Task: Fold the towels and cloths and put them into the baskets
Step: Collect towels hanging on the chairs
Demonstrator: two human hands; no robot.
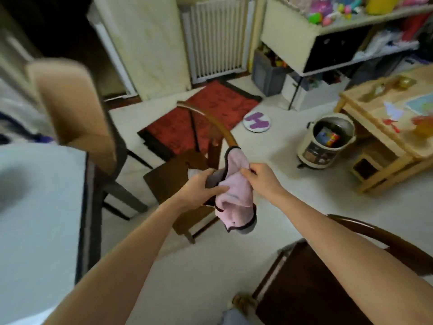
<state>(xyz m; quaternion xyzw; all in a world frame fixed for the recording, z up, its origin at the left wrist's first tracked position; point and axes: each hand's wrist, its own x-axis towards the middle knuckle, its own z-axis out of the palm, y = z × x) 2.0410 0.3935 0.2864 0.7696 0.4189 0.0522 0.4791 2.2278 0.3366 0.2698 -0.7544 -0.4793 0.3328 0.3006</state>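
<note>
A pink cloth (235, 200) with a dark trimmed edge and a grey reverse side hangs bunched in the air in front of me, above the floor and a dark wooden chair (178, 174). My left hand (203, 186) grips its left side, thumb over the grey part. My right hand (260, 177) pinches its upper right edge. One corner of the cloth rests against the chair's curved back rail. No basket is in view.
A white-topped table (39, 207) fills the left, with a tan chair (77, 106) beside it. A second dark chair (328, 285) stands at lower right. On the floor lie a red mat (203, 118), a round white disc (257, 121) and a cream pot (325, 141). A low wooden table (386, 134) sits right.
</note>
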